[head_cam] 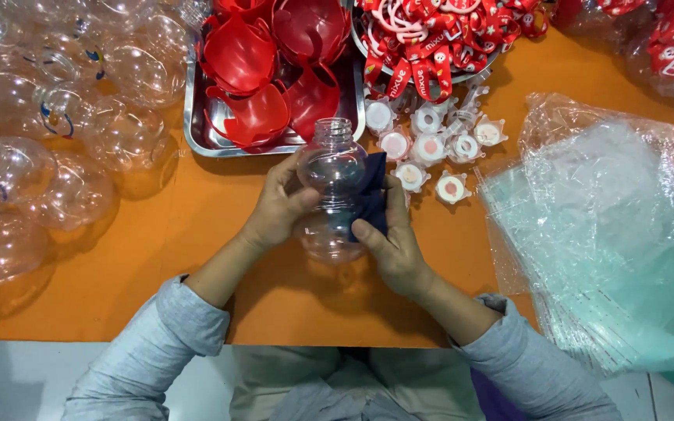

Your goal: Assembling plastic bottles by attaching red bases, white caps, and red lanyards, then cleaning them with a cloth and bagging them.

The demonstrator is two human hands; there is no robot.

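Hands are gripping a clear plastic bottle [331,187] over the orange tabletop [196,257]. Left hand [278,204] is clasping its side; right hand [393,242] is pressing a dark blue cloth [372,195] against it.

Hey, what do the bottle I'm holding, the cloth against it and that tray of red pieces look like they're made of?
Bottle: clear, glossy plastic by the look; the hands and orange table show through it. Cloth: dark blue fabric, matte and soft-folded, pressed on by the right hand. Tray: probably steel, with a shiny grey mirror-like rim. Red pieces: glossy moulded plastic, seemingly.
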